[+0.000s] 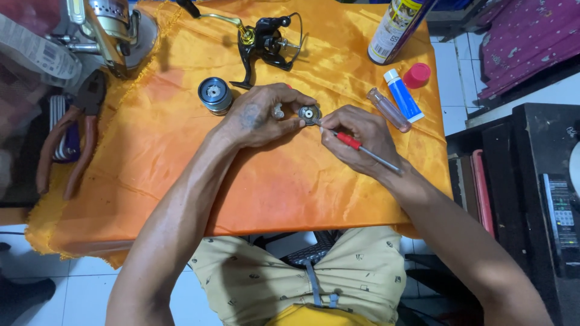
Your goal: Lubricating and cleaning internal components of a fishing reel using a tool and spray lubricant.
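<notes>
Left hand (257, 118) fingers pinch the small round metal reel part (309, 113) by its rim (light, slippery-looking); right hand (356, 136) fingers pinch a red-handled screwdriver (356, 145).

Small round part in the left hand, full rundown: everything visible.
The small round part is a dark metallic disc with a pale centre hub. It faces up above the orange cloth, pinched between the left hand fingers at its left edge. The tip of a thin red-handled tool, held by the right hand, meets its lower right rim. Finer detail is too small to tell.
</notes>
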